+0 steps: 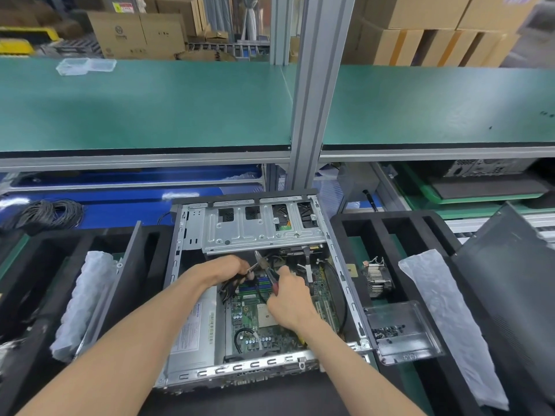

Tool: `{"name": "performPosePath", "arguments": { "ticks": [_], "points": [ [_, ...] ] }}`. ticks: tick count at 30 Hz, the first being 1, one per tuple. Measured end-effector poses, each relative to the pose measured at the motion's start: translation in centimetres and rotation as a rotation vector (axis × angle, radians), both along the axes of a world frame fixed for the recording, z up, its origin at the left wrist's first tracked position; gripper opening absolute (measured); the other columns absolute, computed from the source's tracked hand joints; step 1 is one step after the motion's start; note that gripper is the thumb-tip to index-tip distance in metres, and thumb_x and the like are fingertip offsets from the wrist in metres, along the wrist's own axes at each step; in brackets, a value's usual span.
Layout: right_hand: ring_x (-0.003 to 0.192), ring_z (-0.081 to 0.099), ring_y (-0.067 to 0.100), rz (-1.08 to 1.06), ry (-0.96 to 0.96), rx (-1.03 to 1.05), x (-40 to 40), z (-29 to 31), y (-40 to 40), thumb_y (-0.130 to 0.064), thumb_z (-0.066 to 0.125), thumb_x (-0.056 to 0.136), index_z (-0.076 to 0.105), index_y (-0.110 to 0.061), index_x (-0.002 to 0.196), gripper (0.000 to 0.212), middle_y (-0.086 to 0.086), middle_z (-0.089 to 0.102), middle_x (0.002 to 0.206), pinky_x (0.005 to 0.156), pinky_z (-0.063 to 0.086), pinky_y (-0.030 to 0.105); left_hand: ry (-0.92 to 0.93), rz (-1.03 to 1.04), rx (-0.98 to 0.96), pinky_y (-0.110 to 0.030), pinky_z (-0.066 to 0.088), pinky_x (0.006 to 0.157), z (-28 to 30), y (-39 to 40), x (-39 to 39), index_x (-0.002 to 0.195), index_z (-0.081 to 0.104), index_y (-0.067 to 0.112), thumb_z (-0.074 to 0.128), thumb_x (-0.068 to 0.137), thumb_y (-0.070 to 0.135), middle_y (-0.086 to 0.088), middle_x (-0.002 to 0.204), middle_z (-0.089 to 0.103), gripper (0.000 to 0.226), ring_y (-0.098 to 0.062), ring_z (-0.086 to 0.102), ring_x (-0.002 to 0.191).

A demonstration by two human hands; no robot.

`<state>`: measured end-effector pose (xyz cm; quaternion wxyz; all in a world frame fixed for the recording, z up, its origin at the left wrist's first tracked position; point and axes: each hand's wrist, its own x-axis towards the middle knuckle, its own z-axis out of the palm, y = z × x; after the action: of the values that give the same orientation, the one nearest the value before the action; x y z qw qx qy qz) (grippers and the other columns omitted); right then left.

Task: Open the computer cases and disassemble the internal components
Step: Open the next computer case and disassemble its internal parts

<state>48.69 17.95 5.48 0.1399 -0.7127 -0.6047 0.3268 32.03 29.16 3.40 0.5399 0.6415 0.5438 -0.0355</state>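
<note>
Inside open computer case [192, 295], left hand [231, 270] gripping half-hidden cables [229, 291], right hand [289, 298] holding pliers [267, 270]

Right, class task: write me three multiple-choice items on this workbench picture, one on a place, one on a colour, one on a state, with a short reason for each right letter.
1. Where does the heatsink lie?
A. in the black tray right of the computer case
B. on the green shelf
C. on the motherboard

2. What colour are the handles of the pliers?
A. blue
B. red
C. yellow

3. What is the left hand doing?
A. lying flat on the bench
B. gripping a bundle of black cables
C. holding a screwdriver

Answers: 1 A, it sits outside the case's right wall; 2 B, red shows above the right hand that holds them; 3 B, its fingers curl round the cables inside the case.
</note>
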Motion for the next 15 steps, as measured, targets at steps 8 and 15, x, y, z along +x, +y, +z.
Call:
{"name": "performPosePath", "arguments": {
  "ticks": [8,15],
  "points": [
    [0.084,0.061,0.026,-0.055,0.092,0.137,-1.9,-1.1,2.0,-0.03,0.067,0.093,0.049,-0.016,0.1,0.023,0.006,0.064,0.09,0.077,0.054,0.043,0.017,0.021,-0.054,-0.033,0.042,0.094,-0.2,0.1,-0.3,0.113,0.071,0.007,0.042,0.102,0.02,-0.006,0.112,0.068,0.034,-0.02,0.059,0.101],
    [0.085,0.058,0.025,-0.04,0.013,0.223,-2.8,-1.8,3.3,-0.019,0.065,0.093,0.05,-0.018,0.102,0.017,0.004,0.063,0.094,0.068,0.044,0.036,-0.054,0.048,-0.045,-0.019,0.045,0.073,-0.5,0.2,-0.5,0.115,0.066,-0.007,0.045,0.093,0.007,-0.009,0.104,0.066,0.034,-0.017,0.056,0.087]
  ]
}}
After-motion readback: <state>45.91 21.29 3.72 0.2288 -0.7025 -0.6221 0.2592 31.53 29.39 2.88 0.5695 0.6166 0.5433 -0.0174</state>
